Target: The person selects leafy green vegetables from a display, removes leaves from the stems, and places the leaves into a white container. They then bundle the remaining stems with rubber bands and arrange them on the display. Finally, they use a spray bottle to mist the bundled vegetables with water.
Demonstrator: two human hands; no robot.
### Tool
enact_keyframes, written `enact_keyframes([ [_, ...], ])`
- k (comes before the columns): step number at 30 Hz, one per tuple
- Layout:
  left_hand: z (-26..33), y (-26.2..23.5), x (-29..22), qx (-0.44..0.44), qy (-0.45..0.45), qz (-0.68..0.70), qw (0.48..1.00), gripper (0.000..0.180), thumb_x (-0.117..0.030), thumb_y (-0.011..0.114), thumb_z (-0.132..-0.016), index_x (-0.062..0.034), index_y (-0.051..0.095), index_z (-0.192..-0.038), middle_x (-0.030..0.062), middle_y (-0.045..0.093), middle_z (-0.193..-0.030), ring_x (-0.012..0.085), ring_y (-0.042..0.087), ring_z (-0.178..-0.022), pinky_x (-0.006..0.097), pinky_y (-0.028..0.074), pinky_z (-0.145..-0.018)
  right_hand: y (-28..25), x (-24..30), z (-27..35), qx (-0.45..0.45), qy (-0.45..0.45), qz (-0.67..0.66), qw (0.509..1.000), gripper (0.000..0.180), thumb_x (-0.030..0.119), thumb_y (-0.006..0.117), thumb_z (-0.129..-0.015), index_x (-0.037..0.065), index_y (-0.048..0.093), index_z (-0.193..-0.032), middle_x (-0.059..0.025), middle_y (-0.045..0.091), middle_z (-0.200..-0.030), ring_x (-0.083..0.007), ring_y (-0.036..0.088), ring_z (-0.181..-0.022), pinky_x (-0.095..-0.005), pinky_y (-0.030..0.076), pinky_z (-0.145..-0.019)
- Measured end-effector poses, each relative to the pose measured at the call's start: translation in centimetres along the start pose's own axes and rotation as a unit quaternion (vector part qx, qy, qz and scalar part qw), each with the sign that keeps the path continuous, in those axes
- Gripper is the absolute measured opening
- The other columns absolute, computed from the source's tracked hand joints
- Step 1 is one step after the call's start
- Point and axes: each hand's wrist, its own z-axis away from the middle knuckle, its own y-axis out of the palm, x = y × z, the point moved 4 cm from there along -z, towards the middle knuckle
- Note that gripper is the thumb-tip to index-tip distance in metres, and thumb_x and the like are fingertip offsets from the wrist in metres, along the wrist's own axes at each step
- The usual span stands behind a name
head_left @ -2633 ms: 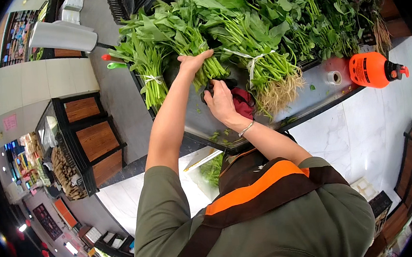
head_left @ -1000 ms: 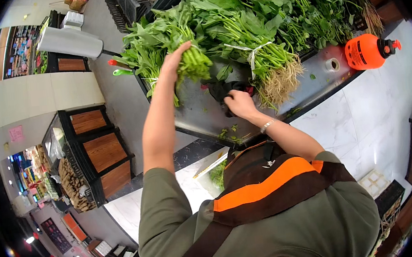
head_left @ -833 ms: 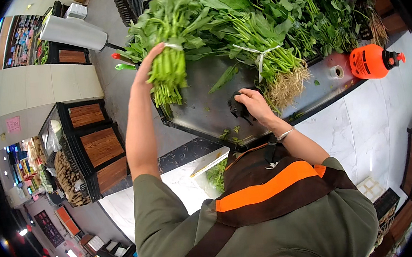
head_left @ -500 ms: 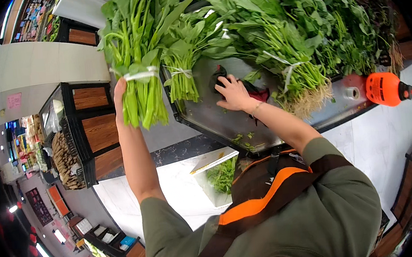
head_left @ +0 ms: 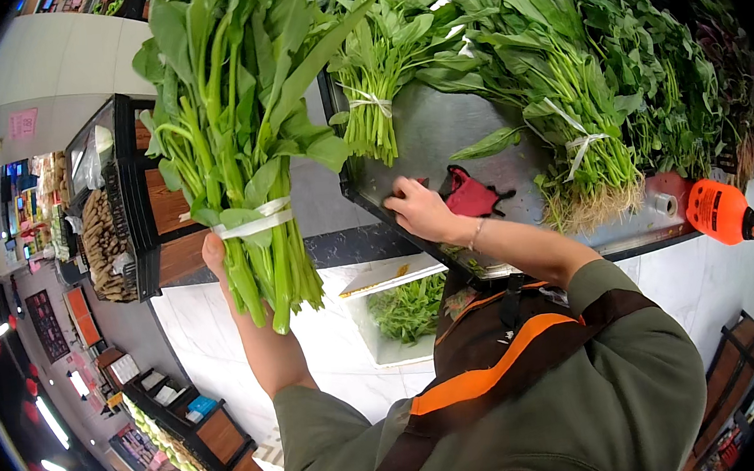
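My left hand [head_left: 215, 252], mostly hidden behind the stalks, is closed around a large bunch of leafy green vegetables [head_left: 247, 188] tied with a white band. The bunch is held upright, leaves up, at the left of the metal display tray [head_left: 474, 119]. Low over the tray's near left edge is my right hand [head_left: 417, 209], its fingers curled in; what they hold, if anything, is hidden. Just right of it lies a crumpled red and black cloth item [head_left: 474, 193], possibly a glove. A smaller tied bunch of greens [head_left: 371, 115] sits at the tray's left.
Tied greens with pale roots [head_left: 580, 141] and more leafy greens [head_left: 668, 75] fill the tray's right side. An orange spray bottle [head_left: 720, 210] stands at its right end. A white foam box of greens [head_left: 402, 318] is below the tray edge. Wooden-sided stands [head_left: 172, 200] are at left.
The left-hand bunch has come lower and nearer. My right hand has left the red and black item, moved toward the tray's near left edge, and its spread fingers have curled in.
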Motion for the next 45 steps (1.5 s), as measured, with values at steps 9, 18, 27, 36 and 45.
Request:
enact_keyframes([
  [9, 4.2, 0.4, -0.3, -0.078, 0.050, -0.017, 0.996, 0.084, -0.047, 0.075, -0.073, -0.0004, 0.040, -0.134, 0.0172, 0.058, -0.118, 0.0289, 0.065, -0.090, 0.041, 0.058, -0.075, 7.8, 0.1, -8.7, 0.004, 0.084, 0.238, 0.968, 0.022, 0.012, 0.057, -0.076, 0.002, 0.060, -0.095, -0.0110, 0.052, -0.099, -0.0299, 0.054, -0.089, -0.0343, 0.053, -0.062],
  [18, 1.2, -2.2, 2.0, -0.019, -0.014, -0.072, 0.997, 0.074, -0.049, 0.070, -0.074, -0.0047, 0.046, -0.128, 0.0155, 0.061, -0.109, 0.0275, 0.065, -0.083, 0.039, 0.058, -0.068, -0.7, -1.1, 4.7, 0.320, 0.074, 0.103, 0.939, 0.023, 0.016, 0.055, -0.076, 0.006, 0.066, -0.093, -0.0157, 0.058, -0.107, -0.0360, 0.060, -0.094, -0.0463, 0.051, -0.080],
  [27, -10.4, 8.7, 13.3, 0.096, 0.017, -0.408, 0.908, 0.075, -0.031, 0.081, -0.068, 0.0052, 0.043, -0.122, 0.0114, 0.060, -0.108, 0.0213, 0.060, -0.094, 0.034, 0.047, -0.085, -14.7, -3.6, 5.1, -0.056, 0.297, -0.016, 0.953, 0.029, 0.015, 0.050, -0.080, 0.007, 0.064, -0.104, -0.0177, 0.058, -0.103, -0.0383, 0.057, -0.092, -0.0445, 0.048, -0.081],
  [36, -14.7, 7.7, 25.2, -0.005, -0.023, -0.782, 0.623, 0.109, -0.050, 0.079, -0.059, 0.0014, 0.025, -0.139, 0.0285, 0.057, -0.113, 0.0396, 0.059, -0.101, 0.045, 0.048, -0.086, -5.8, -4.9, 10.5, 0.080, 0.234, 0.004, 0.969, 0.025, 0.012, 0.055, -0.077, 0.006, 0.063, -0.101, -0.0162, 0.054, -0.097, -0.0354, 0.058, -0.089, -0.0433, 0.051, -0.074],
  [45, -7.2, 18.6, 28.4, 0.061, 0.195, -0.760, 0.617, 0.107, -0.054, 0.076, -0.068, 0.0047, 0.021, -0.140, 0.0314, 0.033, -0.135, 0.0420, 0.034, -0.122, 0.051, 0.030, -0.103, -19.0, -3.0, 18.5, -0.114, 0.446, -0.580, 0.672, 0.030, 0.002, 0.048, -0.078, -0.001, 0.058, -0.106, -0.0042, 0.062, -0.094, -0.0098, 0.058, -0.083, -0.0219, 0.047, -0.077],
])
